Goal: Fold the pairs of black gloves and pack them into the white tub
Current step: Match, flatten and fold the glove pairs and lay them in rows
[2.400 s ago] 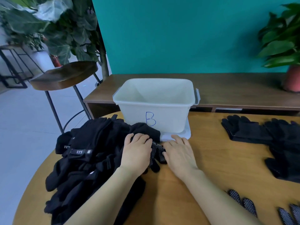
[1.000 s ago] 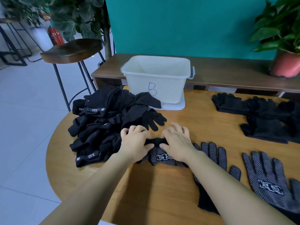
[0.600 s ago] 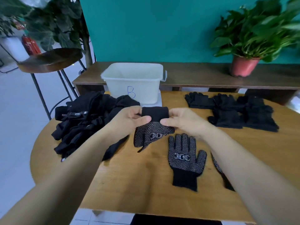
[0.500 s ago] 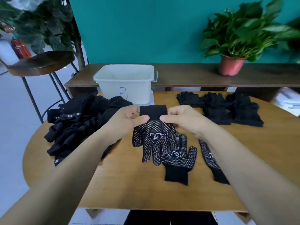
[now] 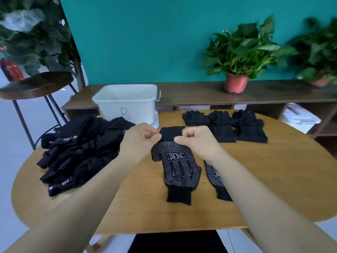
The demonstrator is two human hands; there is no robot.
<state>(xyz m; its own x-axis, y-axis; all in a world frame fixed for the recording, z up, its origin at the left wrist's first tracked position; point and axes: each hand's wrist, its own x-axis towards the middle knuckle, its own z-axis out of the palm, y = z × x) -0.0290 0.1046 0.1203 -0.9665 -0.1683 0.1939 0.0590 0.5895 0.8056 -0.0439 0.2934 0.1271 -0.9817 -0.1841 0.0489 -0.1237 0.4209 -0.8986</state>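
Grip: our left hand (image 5: 140,141) and right hand (image 5: 197,141) each pinched one side of the dotted glove (image 5: 171,156) at its cuff | Why: it hung spread over a second glove (image 5: 179,190) lying on the table (image 5: 273,179), we judged to pair them flat | Tub: the white tub (image 5: 127,105) stood just behind.

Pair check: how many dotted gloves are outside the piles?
3: the held glove between left hand and right hand, a flat glove under it, a third glove under the right forearm. The left pile may hide more.
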